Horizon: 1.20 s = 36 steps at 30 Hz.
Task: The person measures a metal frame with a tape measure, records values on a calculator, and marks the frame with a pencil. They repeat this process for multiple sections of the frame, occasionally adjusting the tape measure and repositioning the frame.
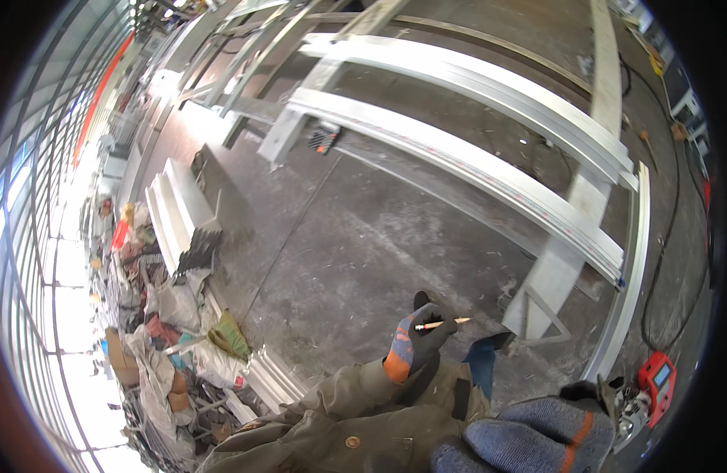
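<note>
Fingers of the left hand grip a pencil, tip rightward, toward the triangular frame. I can't tell if the right hand is closed.

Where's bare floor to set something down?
The widest bare floor lies beyond the left hand, between the short white stack and the long white bars. Crowded: the scrap heap at lower left and around the red device, lower right.

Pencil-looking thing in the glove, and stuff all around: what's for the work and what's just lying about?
Seems in use: pencil-like stick, in the left hand; perhaps white bars on supports.
Seems just lying about: scrap heap; green bundle on it.
</note>
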Available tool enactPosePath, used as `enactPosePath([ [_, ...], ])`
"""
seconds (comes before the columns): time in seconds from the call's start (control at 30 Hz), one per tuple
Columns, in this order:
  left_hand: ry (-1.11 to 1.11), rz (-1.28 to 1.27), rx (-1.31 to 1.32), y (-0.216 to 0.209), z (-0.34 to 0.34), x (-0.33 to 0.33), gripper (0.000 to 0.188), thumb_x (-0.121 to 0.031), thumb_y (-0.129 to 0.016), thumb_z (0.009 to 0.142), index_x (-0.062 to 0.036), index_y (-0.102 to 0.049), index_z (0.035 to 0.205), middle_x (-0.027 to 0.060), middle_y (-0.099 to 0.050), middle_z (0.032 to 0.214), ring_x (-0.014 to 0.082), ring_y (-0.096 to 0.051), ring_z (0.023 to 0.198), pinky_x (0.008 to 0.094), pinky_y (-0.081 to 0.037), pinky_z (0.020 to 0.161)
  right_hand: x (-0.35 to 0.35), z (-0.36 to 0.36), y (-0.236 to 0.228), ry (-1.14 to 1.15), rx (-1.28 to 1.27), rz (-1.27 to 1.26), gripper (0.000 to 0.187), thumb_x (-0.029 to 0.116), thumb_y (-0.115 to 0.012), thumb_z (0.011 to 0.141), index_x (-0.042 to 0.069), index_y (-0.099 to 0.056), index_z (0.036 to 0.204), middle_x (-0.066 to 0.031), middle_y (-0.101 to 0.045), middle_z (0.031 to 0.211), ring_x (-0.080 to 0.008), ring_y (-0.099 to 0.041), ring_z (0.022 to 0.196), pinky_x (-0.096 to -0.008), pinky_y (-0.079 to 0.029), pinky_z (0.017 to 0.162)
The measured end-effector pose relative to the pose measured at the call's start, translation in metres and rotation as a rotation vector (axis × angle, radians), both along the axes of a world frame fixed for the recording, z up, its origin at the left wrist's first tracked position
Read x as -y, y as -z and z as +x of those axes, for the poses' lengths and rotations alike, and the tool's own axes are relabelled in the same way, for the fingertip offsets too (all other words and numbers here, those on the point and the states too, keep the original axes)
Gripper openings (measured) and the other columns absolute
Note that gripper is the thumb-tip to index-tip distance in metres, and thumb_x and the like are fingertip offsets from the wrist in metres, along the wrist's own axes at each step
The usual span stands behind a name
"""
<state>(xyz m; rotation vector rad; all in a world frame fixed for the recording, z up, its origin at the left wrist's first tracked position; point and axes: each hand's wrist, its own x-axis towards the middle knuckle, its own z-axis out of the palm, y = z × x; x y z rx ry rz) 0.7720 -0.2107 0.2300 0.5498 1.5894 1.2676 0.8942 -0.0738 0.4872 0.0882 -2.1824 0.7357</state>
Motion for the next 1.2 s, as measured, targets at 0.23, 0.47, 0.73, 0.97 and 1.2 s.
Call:
enactPosePath([
  [0.23,-0.346,0.097,-0.049,-0.030,-0.119,0.059,0.013,-0.007,-0.068,0.099,0.0011,-0.073,0.107,0.0094,-0.078,0.095,0.0130,-0.070,0.085,0.0278,-0.056,0.076,0.028,-0.140,-0.032,-0.321,0.028,0.082,0.037,0.017,-0.069,0.062,0.007,-0.080,0.096,-0.0047,-0.059,0.082,-0.0195,-0.058,0.069,-0.0328,-0.042,0.053],
  [0.47,-0.650,0.041,0.022,-0.031,-0.195,0.083,0.017,-0.010,-0.064,0.100,0.0041,-0.072,0.104,0.0163,-0.078,0.101,0.0166,-0.072,0.084,0.0294,-0.058,0.077,0.026,-0.231,-0.002,-0.465,0.490,0.061,0.053,0.013,-0.082,0.074,0.005,-0.071,0.125,-0.0030,-0.059,0.080,-0.0195,-0.065,0.071,-0.0336,-0.050,0.059],
  [0.73,-0.633,0.082,0.093,-0.035,-0.286,0.025,0.011,-0.008,-0.068,0.102,0.0010,-0.072,0.107,0.0027,-0.073,0.098,0.0093,-0.065,0.090,0.0272,-0.054,0.078,-0.014,-0.339,0.176,-0.339,0.739,-0.130,0.051,0.009,-0.058,0.095,0.002,-0.055,0.146,-0.0164,-0.073,0.104,-0.0351,-0.072,0.094,-0.0422,-0.054,0.076],
  [0.97,-0.485,0.077,0.283,-0.023,-0.375,-0.058,0.025,-0.011,-0.064,0.105,0.0034,-0.069,0.125,0.0050,-0.073,0.110,0.0132,-0.066,0.101,0.0302,-0.054,0.088,-0.084,-0.410,0.218,-0.181,0.884,-0.139,0.044,0.013,-0.062,0.096,0.004,-0.059,0.139,-0.0185,-0.073,0.093,-0.0393,-0.072,0.084,-0.0477,-0.054,0.068],
  [1.2,-0.261,0.265,-0.075,0.056,-0.451,-0.095,0.032,-0.022,-0.065,0.106,-0.0003,-0.068,0.130,0.0091,-0.074,0.124,0.0161,-0.067,0.118,0.0336,-0.053,0.102,-0.150,-0.442,0.306,0.130,0.791,-0.315,0.036,0.019,-0.072,0.091,0.008,-0.066,0.125,-0.0172,-0.075,0.095,-0.0416,-0.073,0.088,-0.0477,-0.056,0.072],
])
